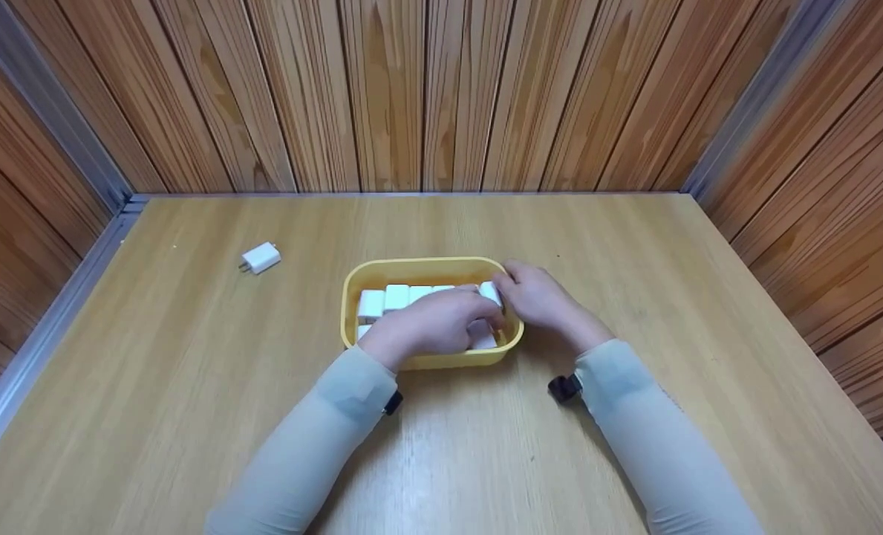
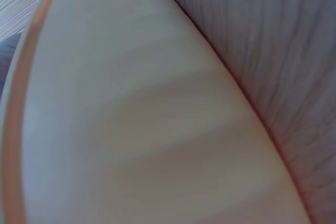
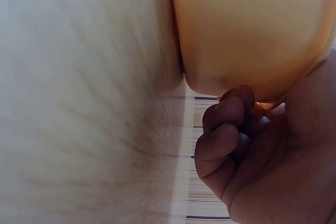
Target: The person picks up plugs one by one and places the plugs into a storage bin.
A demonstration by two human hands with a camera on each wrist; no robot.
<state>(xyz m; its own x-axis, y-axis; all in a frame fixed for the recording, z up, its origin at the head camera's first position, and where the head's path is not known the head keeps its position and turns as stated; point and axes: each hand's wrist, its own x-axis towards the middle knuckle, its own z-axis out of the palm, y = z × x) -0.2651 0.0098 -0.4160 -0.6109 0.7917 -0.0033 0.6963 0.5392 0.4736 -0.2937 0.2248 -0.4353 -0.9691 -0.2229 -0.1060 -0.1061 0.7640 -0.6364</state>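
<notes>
A yellow plastic basket point(image 1: 426, 362) stands on the table, holding several white charger blocks point(image 1: 397, 297). My left hand point(image 1: 434, 319) reaches down into its right half, fingers bent about a white charger point(image 1: 481, 336); the thumb is hidden. At the basket's right end my right hand point(image 1: 541, 297) grips the rim, beside another white charger point(image 1: 490, 292) that leans near the end wall. In the right wrist view, curled fingers of my right hand point(image 3: 236, 145) lie against the outside of the basket point(image 3: 252, 30). The left wrist view is filled by the basket's side wall point(image 2: 147, 98), no hand visible.
One white charger with metal prongs point(image 1: 261, 258) lies apart on the wooden table point(image 1: 189, 371), left of the basket. Wood-panelled walls point(image 1: 382, 96) border the table at the back and sides. A small black device point(image 1: 564, 388) sits at the right wrist.
</notes>
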